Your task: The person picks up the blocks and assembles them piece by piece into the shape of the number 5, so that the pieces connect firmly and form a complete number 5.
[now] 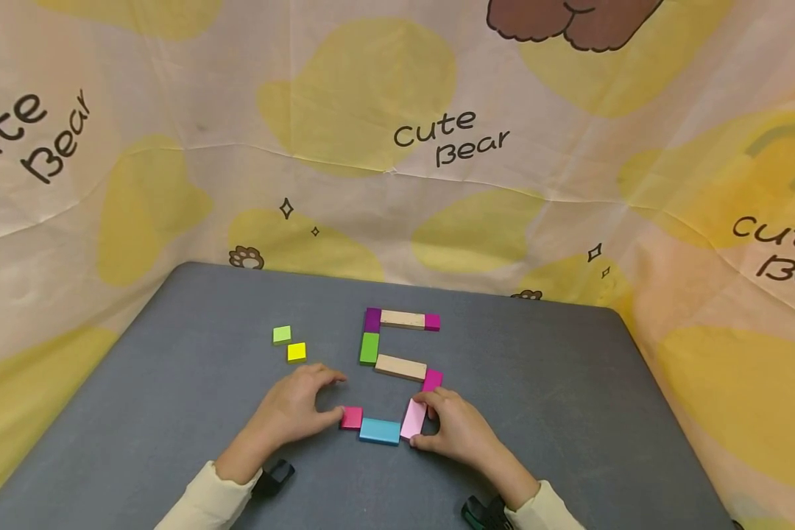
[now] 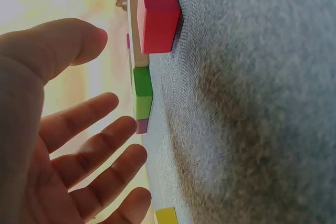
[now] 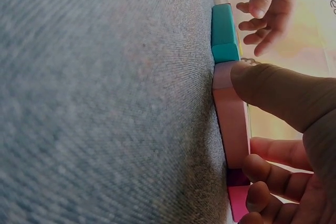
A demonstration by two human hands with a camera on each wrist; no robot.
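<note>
My right hand pinches the pink block lengthwise, thumb at its near end and fingers at its far end. A blue block lies at the pink block's near end, and a magenta block adjoins its far end. My left hand hovers just left of the red block, its thumb and fingers spread. The left wrist view shows that hand's palm with nothing in it and the red block beyond the thumb tip. All these blocks form one bent line on the table.
Farther along the line lie a wooden block, a green block, a purple block, another wooden block and a small magenta block. Off to the left are a light green block and a yellow block.
</note>
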